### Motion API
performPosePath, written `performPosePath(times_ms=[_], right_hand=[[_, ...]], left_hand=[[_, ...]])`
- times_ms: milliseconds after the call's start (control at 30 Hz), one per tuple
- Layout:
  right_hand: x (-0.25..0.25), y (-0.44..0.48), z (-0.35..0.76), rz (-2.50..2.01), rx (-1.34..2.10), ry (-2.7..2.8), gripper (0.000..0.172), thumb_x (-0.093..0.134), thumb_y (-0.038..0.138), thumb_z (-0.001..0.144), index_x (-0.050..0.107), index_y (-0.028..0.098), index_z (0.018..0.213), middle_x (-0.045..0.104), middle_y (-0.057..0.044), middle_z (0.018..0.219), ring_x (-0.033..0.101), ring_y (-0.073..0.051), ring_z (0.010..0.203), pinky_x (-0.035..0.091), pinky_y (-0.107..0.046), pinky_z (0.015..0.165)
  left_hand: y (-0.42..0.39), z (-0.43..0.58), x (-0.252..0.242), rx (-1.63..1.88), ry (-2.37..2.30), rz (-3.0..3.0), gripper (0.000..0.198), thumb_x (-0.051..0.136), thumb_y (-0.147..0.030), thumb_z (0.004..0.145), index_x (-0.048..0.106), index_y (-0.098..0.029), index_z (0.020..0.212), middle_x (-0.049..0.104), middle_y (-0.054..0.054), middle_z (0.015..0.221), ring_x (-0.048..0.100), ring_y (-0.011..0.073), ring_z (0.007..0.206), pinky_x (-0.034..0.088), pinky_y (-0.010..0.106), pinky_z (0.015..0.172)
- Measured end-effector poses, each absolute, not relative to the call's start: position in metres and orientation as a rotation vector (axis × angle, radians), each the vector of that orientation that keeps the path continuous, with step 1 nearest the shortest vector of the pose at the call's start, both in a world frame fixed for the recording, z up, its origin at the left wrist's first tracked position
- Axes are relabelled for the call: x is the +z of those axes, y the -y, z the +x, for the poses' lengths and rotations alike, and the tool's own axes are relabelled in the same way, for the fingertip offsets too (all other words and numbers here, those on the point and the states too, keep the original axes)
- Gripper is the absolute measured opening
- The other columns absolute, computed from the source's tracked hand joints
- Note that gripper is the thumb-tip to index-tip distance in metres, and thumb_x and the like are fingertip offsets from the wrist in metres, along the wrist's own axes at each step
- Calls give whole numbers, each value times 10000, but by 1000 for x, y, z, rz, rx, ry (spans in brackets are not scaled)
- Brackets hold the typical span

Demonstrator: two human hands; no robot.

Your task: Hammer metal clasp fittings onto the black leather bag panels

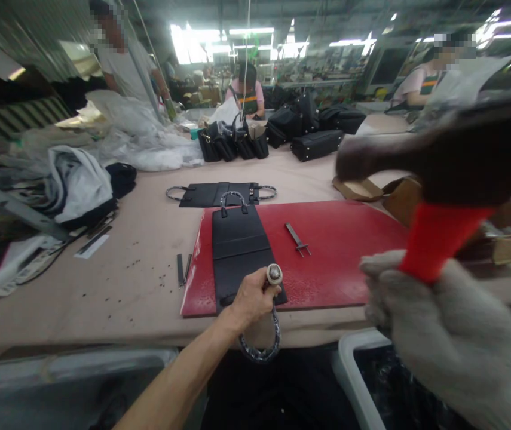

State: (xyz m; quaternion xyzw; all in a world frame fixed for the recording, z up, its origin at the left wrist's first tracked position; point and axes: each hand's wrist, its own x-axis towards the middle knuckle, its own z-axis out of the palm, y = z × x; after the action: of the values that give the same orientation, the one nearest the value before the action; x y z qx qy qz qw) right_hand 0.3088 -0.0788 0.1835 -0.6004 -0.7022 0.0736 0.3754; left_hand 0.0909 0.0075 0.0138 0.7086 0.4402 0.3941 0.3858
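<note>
My left hand (250,298) grips a metal punch (274,274) upright on the near end of a flat black leather bag panel (239,245). The panel lies on a red cutting mat (349,251). A wrapped bag handle (259,346) hangs over the table edge below my left hand. My right hand (443,334), in a grey knit glove, holds a hammer (452,161) by its red handle, raised high at the right and blurred.
A metal pronged tool (297,239) lies on the mat. A second black panel (219,194) lies beyond. Small metal strips (182,269) rest left of the mat. Finished black bags (273,134), plastic sheets (143,137) and seated people fill the far side. Cardboard boxes (398,197) stand right.
</note>
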Motion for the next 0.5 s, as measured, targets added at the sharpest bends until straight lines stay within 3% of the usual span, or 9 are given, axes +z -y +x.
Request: performPosePath(times_ms=[133, 300, 500], right_hand=[[160, 80, 313, -1632, 275, 2250, 330, 458, 422, 999, 590, 230, 765, 634, -35, 627, 587, -195, 525, 391, -288, 532], [144, 66, 334, -1776, 524, 2087, 338, 418, 427, 1017, 582, 237, 791, 655, -18, 702, 607, -187, 621, 413, -276, 591], [90, 23, 379, -2357, 203, 1875, 260, 455, 421, 1005, 606, 214, 963, 630, -50, 717, 631, -248, 687, 341, -320, 590]], left_hand=[[-8, 92, 14, 991, -1086, 1823, 79, 614, -108, 807, 609, -185, 823, 631, -1, 776, 564, 147, 710, 412, 263, 683], [-5, 89, 15, 1006, -1084, 1786, 69, 607, -130, 836, 576, -189, 817, 607, -9, 757, 549, 142, 699, 420, 258, 679], [-5, 88, 12, 1004, -1072, 1776, 84, 620, -131, 841, 565, -194, 835, 610, -6, 774, 557, 149, 721, 432, 265, 699]])
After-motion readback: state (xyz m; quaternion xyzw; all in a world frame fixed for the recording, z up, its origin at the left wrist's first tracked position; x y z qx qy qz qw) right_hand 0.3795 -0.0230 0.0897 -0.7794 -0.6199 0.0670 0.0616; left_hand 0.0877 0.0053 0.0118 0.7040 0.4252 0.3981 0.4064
